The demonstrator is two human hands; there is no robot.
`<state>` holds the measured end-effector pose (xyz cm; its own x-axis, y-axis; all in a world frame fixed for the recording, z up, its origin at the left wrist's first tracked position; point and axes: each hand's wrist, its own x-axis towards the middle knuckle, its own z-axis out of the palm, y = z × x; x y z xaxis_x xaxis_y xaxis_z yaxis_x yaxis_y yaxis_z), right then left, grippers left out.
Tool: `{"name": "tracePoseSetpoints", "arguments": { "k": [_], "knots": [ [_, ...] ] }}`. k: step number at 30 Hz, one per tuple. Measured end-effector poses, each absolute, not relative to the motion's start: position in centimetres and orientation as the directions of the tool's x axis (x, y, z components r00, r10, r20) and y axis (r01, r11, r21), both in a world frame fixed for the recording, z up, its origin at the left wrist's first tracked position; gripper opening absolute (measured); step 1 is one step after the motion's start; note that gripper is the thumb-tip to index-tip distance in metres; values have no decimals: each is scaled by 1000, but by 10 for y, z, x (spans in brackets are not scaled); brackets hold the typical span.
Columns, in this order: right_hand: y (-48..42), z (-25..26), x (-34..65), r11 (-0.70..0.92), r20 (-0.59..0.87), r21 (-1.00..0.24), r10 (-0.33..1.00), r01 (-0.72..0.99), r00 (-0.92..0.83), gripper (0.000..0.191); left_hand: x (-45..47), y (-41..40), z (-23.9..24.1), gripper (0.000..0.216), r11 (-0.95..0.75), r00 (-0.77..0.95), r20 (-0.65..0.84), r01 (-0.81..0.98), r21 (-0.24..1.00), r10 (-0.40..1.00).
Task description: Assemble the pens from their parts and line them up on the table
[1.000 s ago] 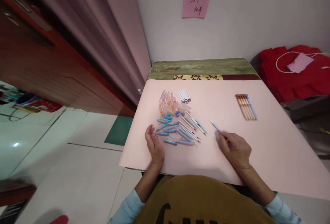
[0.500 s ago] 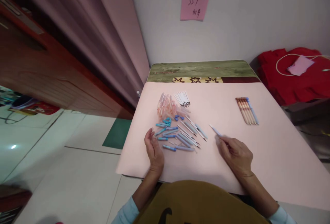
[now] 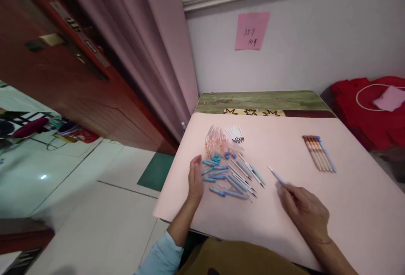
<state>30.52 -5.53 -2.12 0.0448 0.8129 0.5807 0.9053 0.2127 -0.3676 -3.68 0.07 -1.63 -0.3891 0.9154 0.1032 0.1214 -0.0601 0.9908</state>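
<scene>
The right hand (image 3: pixel 305 211) pinches a blue pen barrel (image 3: pixel 276 176) and should keep it level, while the open left hand (image 3: pixel 195 179) steadies the pen parts (image 3: pixel 229 173).

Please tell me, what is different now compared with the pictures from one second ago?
The left hand has reached forward, up to the pile of blue pen parts; earlier it rested nearer the table edge. The view itself has tilted up, so everything sits lower in the picture. The right hand holds the same light blue pen piece as before. The row of finished pens and the white refills lie unmoved.
</scene>
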Motion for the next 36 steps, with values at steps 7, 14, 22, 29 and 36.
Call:
{"name": "tracePoseSetpoints", "arguments": {
  "k": [7,14,22,29,36],
  "knots": [
    [-54,-22,304,222,603,-344,797,912,33,20,-18,-4,-17,52,-48,-385,43,-4,999,922],
    [-55,-22,305,218,583,-379,811,899,50,19,-34,4,-16,50,-115,-489,115,31,993,865],
    [-56,-12,295,294,573,-436,820,851,10,15,-40,10,-25,48,-178,-505,139,-30,984,852],
    [-57,3,241,387,468,-685,883,617,-35,15,-38,1,-24,43,-141,-486,165,86,986,858],
    [-61,-2,261,265,404,-702,913,661,63,16,-39,0,-22,41,-121,-458,188,171,978,869]
  ]
}}
